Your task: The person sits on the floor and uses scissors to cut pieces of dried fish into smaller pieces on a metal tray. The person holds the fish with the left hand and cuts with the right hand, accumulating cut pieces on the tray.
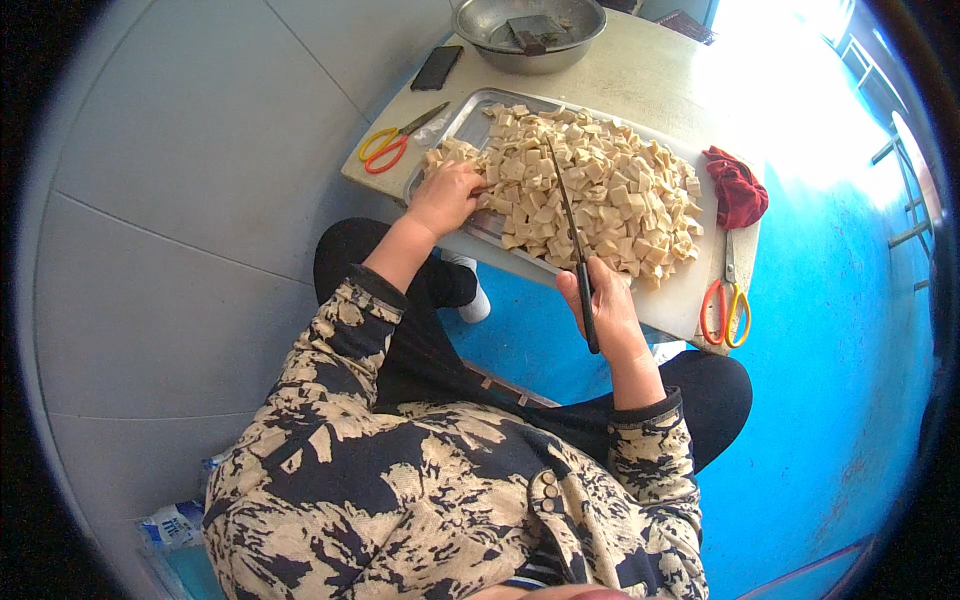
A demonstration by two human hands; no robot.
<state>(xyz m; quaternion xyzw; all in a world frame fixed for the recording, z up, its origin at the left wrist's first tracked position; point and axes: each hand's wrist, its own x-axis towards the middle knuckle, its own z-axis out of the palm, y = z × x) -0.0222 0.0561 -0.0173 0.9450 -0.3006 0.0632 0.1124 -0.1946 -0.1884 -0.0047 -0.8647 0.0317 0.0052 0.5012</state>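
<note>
A heap of pale, cut food chunks (600, 187) spreads over a white cutting board (679, 304) and the metal tray (474, 120) at its left. My right hand (611, 300) grips a knife (574, 225) by its black handle. The blade, seen nearly edge-on, points away from me across the heap. Whether it touches the chunks is unclear. At the heap's left side, my left hand (448, 195) rests against a small cluster of chunks on the tray. Its fingertips are partly hidden, so I cannot see whether they hold any.
Scissors (397, 141) with yellow and red handles lie left of the tray. A second pair (726, 300) lies at the right table edge, by a dark red cloth (735, 187). At the back are a phone (436, 68) and a metal basin (480, 54) holding a flat-bladed tool (534, 37).
</note>
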